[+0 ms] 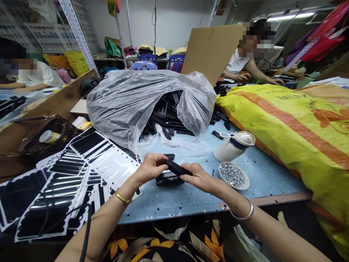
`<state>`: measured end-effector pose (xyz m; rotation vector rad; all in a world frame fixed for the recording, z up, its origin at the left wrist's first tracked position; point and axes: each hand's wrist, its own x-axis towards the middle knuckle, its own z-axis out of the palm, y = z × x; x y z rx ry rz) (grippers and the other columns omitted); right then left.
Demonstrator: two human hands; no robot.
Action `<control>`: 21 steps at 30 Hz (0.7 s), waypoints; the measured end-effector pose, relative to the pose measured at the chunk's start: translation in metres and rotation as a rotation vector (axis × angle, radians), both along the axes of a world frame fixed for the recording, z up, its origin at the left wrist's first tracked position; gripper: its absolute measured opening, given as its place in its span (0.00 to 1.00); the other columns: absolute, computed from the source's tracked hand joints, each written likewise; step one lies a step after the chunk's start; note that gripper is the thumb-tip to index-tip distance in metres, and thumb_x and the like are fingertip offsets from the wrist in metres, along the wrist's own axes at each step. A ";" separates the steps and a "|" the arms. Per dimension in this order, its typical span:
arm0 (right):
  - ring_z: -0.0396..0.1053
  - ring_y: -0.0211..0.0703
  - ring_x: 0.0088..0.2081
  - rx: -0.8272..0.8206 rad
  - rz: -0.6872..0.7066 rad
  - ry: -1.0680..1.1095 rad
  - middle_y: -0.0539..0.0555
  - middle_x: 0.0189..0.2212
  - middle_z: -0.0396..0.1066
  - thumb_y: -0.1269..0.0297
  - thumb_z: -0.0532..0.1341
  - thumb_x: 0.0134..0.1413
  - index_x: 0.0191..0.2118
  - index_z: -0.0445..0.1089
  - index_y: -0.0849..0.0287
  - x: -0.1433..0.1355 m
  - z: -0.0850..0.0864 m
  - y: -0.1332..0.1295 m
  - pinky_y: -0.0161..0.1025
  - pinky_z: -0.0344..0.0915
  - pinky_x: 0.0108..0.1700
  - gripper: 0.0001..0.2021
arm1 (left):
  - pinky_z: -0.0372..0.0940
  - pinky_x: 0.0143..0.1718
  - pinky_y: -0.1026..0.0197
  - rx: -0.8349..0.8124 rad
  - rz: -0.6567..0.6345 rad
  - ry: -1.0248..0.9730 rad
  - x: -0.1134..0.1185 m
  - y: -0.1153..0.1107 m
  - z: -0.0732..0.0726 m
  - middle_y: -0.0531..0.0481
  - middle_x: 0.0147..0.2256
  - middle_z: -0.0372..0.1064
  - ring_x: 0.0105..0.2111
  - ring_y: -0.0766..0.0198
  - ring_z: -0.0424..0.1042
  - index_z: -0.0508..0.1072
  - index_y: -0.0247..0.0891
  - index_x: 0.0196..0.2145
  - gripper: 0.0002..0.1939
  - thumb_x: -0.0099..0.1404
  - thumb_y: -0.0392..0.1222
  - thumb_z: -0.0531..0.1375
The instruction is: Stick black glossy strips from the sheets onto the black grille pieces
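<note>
Between my two hands is a black plastic piece with a mesh-like pattern (176,166), held above the blue table. My left hand (152,167) pinches its left end, fingers closed. The fingers of my right hand (198,176) grip its right end. Directly under it lie more black slatted pieces (169,179) on the table, partly hidden by the held piece and my fingers. To the right of my right hand stands a white bowl (247,182) of small shiny metal bits. A large clear plastic bag (120,98) behind my hands spills many black plastic parts (166,116).
Sheets of black adhesive strips (62,185) spread over the left side. A white lidded cup (227,148) stands behind the bowl. Yellow sacks (289,116) bulge along the right edge, and a brown bag (54,136) sits at left. Co-workers (40,76) sit on both sides.
</note>
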<state>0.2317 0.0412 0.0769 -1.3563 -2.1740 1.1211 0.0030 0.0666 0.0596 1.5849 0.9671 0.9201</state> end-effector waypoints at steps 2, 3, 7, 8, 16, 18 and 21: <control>0.66 0.41 0.28 0.136 0.003 -0.050 0.50 0.25 0.70 0.62 0.62 0.53 0.30 0.71 0.59 0.007 -0.008 -0.010 0.37 0.59 0.31 0.06 | 0.66 0.29 0.65 0.042 0.047 0.042 -0.009 -0.019 0.003 0.50 0.25 0.76 0.25 0.64 0.73 0.79 0.33 0.32 0.06 0.54 0.32 0.63; 0.68 0.43 0.30 0.205 -0.002 -0.056 0.52 0.27 0.72 0.61 0.63 0.54 0.33 0.73 0.59 0.012 -0.014 -0.016 0.38 0.61 0.32 0.06 | 0.65 0.28 0.66 0.082 0.062 0.076 -0.013 -0.031 0.002 0.51 0.25 0.75 0.25 0.65 0.72 0.79 0.33 0.32 0.06 0.55 0.33 0.64; 0.69 0.46 0.31 0.420 0.063 -0.138 0.55 0.29 0.71 0.63 0.66 0.54 0.37 0.75 0.59 0.027 -0.050 -0.048 0.40 0.63 0.33 0.07 | 0.67 0.28 0.63 0.369 0.050 0.266 -0.021 -0.085 -0.031 0.48 0.27 0.76 0.26 0.62 0.74 0.78 0.35 0.34 0.07 0.59 0.33 0.60; 0.69 0.45 0.31 0.434 0.081 -0.187 0.55 0.29 0.71 0.65 0.66 0.53 0.36 0.74 0.59 0.028 -0.060 -0.055 0.40 0.62 0.32 0.05 | 0.68 0.30 0.62 0.445 0.061 0.328 -0.021 -0.097 -0.045 0.46 0.28 0.76 0.27 0.60 0.75 0.77 0.35 0.34 0.07 0.59 0.32 0.59; 0.68 0.43 0.27 0.313 -0.236 -0.233 0.53 0.28 0.69 0.64 0.68 0.48 0.38 0.71 0.60 0.024 -0.109 -0.043 0.40 0.66 0.31 0.11 | 0.71 0.34 0.58 0.310 0.282 0.655 -0.020 -0.100 -0.105 0.47 0.29 0.75 0.31 0.56 0.77 0.74 0.40 0.38 0.08 0.61 0.35 0.57; 0.68 0.42 0.27 0.295 -0.261 -0.226 0.53 0.30 0.71 0.63 0.70 0.46 0.49 0.71 0.61 0.026 -0.108 -0.035 0.40 0.67 0.30 0.22 | 0.70 0.32 0.58 0.198 0.309 0.627 -0.021 -0.092 -0.102 0.50 0.27 0.73 0.28 0.58 0.75 0.73 0.38 0.42 0.11 0.60 0.36 0.59; 0.69 0.43 0.27 0.246 -0.240 -0.199 0.53 0.33 0.74 0.58 0.74 0.40 0.59 0.67 0.59 0.029 -0.097 -0.032 0.42 0.69 0.33 0.37 | 0.71 0.32 0.58 0.078 0.297 0.578 -0.023 -0.084 -0.096 0.53 0.29 0.73 0.26 0.61 0.74 0.68 0.36 0.56 0.29 0.55 0.36 0.64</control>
